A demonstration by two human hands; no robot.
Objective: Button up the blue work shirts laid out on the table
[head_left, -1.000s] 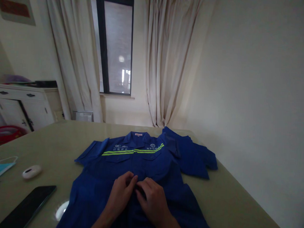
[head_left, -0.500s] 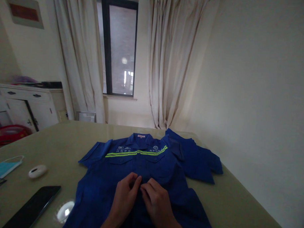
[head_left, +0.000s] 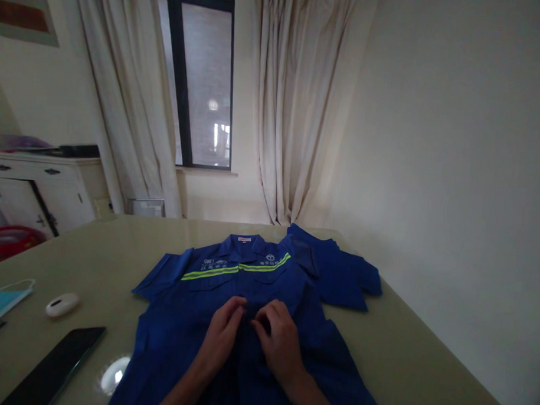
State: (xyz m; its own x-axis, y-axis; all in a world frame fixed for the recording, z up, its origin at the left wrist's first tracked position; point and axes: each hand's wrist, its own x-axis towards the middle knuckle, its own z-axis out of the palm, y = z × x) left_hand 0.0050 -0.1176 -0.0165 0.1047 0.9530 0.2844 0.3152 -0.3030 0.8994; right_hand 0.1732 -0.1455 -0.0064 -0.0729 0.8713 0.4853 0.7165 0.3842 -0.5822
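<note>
The bench (head_left: pixel 131 236) carries everything, its right edge running along the wall. The blue shirt (head_left: pixel 183 326) lies face up across its middle, long axis pointing from the near side to the far edge: collar (head_left: pixel 243 239) toward the far edge, lower part running out of view at the near side. A second blue garment (head_left: pixel 344 282) lies against the shirt's right sleeve, close to the bench's far right corner. Left of the shirt, toward the bench's left side, lies a phone (head_left: pixel 54 366).

Both hands reach in from the near side over the shirt's front, just below the yellow-green stripe (head_left: pixel 209 273). The left hand (head_left: pixel 223 328) seems slightly nearer the front's centre line (head_left: pixel 243 361): its fingertips are about on that line, a little farther toward the collar. The right hand (head_left: pixel 280 339) sits just to the right of it.

The shirt is directly under the fingers, the centre line passing between the two hands. Left thumb and forefinger look drawn together; the right fingers (head_left: pixel 268 313) curl toward the thumb, leaving a small dark gap. Whether either pinches cloth or a button, I cannot tell.
</note>
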